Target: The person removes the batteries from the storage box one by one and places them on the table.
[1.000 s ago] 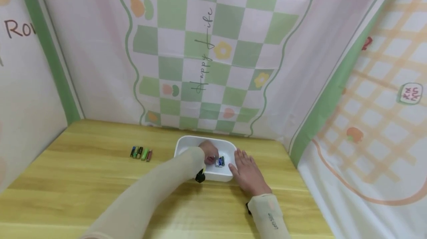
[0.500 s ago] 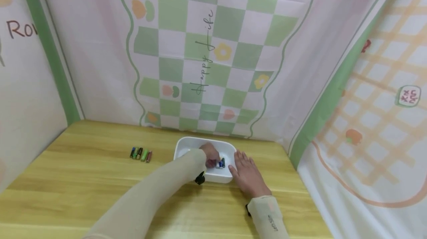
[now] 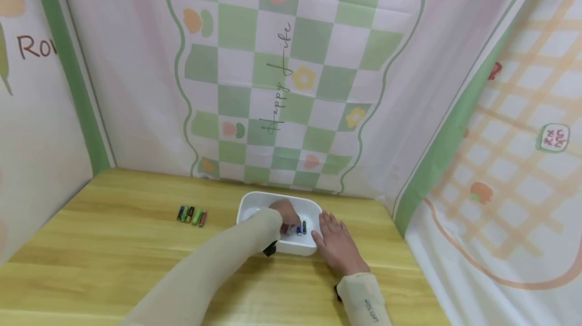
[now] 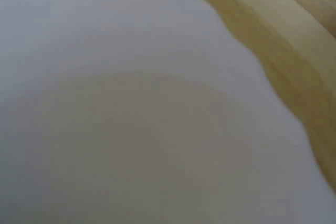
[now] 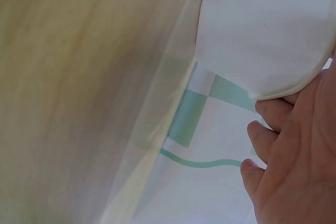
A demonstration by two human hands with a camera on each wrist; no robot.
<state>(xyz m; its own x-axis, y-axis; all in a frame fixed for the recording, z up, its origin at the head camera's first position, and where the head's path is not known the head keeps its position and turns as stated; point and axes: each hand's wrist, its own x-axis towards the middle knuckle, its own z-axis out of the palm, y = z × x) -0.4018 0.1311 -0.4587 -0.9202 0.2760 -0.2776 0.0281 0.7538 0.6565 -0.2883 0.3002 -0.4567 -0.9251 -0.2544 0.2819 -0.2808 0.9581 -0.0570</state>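
A white plastic bin (image 3: 300, 249) stands on the wooden table. My left hand (image 3: 285, 211) reaches down inside it with bent fingers, pinching a small silvery battery (image 3: 289, 230), mostly hidden by the fingers. Just right of these fingertips, a blue battery (image 3: 299, 229) and a dark green battery (image 3: 304, 227) lie on the bin floor. Against the bin's right end rests my right hand (image 3: 338, 245), its fingers extended; in the right wrist view the fingers (image 5: 262, 140) lie along the bin wall (image 5: 268, 24). Only blurred bin wall (image 4: 131, 24) fills most of the left wrist view.
To the left of the bin, several batteries (image 3: 196, 217) lie side by side in a row on the table (image 3: 113, 245). A checked cloth (image 3: 291, 113) hangs behind the table's back edge, and patterned cloths (image 3: 500, 189) flank it.
The silvery battery has shifted left with my left fingers, away from the blue and dark green ones. My right hand stays at the bin's end. The head view has tilted up slightly.
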